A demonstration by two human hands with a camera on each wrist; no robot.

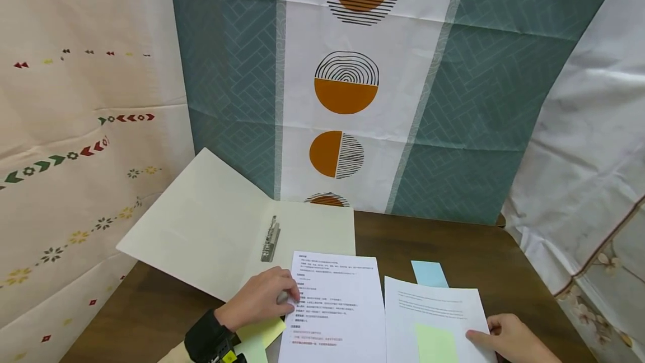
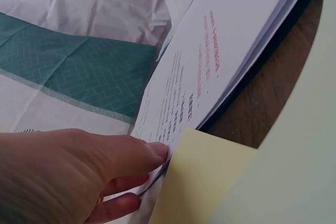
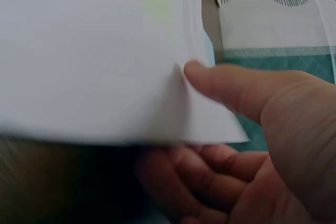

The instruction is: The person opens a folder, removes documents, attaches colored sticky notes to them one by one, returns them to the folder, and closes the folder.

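My left hand (image 1: 267,298) pinches the left edge of a stack of printed sheets (image 1: 337,296), its thumb on top and its other fingers at the edge. Farther right, my right hand (image 1: 511,338) grips the right edge of another printed sheet (image 1: 428,304). In the right wrist view the thumb presses on that white sheet (image 3: 105,66) and the curled fingers lie underneath. A green sticky note (image 1: 435,343) shows on the sheet's lower part. Behind the stack lies an open cream folder (image 1: 201,223) with a metal clip (image 1: 271,240).
A blue sticky note (image 1: 429,273) sticks out behind the right sheet. Yellow and pale green papers (image 1: 262,332) lie under my left wrist. Patterned cloths (image 1: 327,99) hang behind and beside the brown wooden table (image 1: 504,273).
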